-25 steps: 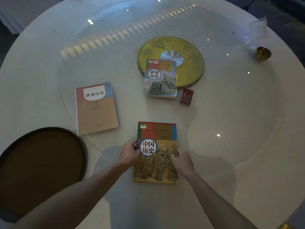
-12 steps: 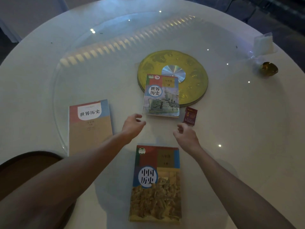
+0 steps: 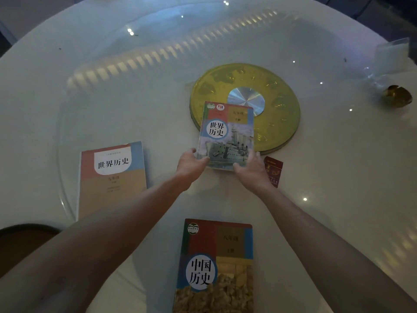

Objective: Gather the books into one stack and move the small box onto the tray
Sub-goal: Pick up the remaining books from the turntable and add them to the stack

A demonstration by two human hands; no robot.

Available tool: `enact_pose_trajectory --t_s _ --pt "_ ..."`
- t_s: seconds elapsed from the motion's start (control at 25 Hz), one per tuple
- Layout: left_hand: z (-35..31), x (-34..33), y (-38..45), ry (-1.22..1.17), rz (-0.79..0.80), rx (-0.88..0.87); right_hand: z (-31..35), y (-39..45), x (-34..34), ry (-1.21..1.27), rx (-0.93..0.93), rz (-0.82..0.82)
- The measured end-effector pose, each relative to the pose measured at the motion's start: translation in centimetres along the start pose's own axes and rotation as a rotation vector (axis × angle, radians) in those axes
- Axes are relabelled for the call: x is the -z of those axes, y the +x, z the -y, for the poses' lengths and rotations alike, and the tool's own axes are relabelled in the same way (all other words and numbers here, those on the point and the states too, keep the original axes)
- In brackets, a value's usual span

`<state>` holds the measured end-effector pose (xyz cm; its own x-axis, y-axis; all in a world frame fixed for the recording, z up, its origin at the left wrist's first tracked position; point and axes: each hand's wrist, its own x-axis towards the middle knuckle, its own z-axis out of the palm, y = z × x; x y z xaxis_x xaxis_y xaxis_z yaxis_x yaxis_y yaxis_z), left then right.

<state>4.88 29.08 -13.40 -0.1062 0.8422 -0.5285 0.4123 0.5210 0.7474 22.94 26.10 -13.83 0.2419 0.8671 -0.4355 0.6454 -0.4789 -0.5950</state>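
Three books lie apart on the round table. The ship-cover book (image 3: 226,134) rests partly on a gold disc (image 3: 277,114); my left hand (image 3: 190,166) grips its near left corner and my right hand (image 3: 250,171) its near right corner. A tan-and-red book (image 3: 111,177) lies flat to the left. A book with a relief picture (image 3: 216,267) lies nearest me, between my forearms. The small red box (image 3: 273,170) sits just right of my right hand. A sliver of the dark round tray (image 3: 24,240) shows at the lower left.
A glass turntable (image 3: 158,64) covers the white table's middle. At the far right stand a clear card holder (image 3: 391,55) and a small gold ornament (image 3: 397,96).
My hands let go of the nearest book, reached forward, and have closed on the ship-cover book's near corners. The view tilted, so everything sits lower in frame.
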Motion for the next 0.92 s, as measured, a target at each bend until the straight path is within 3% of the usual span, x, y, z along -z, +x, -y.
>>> enact_pose_trajectory --t_s 0.16,0.36,0.52,0.68,0.92 --pt "0.2 0.0 1.0 -0.008 0.003 0.024 -0.4 1.4 0.2 0.243 -0.155 -0.078" --pt "1.1 0.6 0.6 -0.053 0.145 0.012 -0.5 1.2 0.1 0.402 -0.221 -0.155" --pt "1.1 1.3 -1.0 -0.333 0.213 0.118 -0.4 -0.5 0.0 0.489 -0.251 -0.063" --pt "0.6 2.5 -3.5 -0.557 0.27 0.109 -1.1 -2.3 0.5 0.596 -0.237 -0.028" --pt "0.3 4.6 -8.3 -0.605 0.402 0.028 -2.2 -6.1 2.2 0.835 -0.213 0.096"
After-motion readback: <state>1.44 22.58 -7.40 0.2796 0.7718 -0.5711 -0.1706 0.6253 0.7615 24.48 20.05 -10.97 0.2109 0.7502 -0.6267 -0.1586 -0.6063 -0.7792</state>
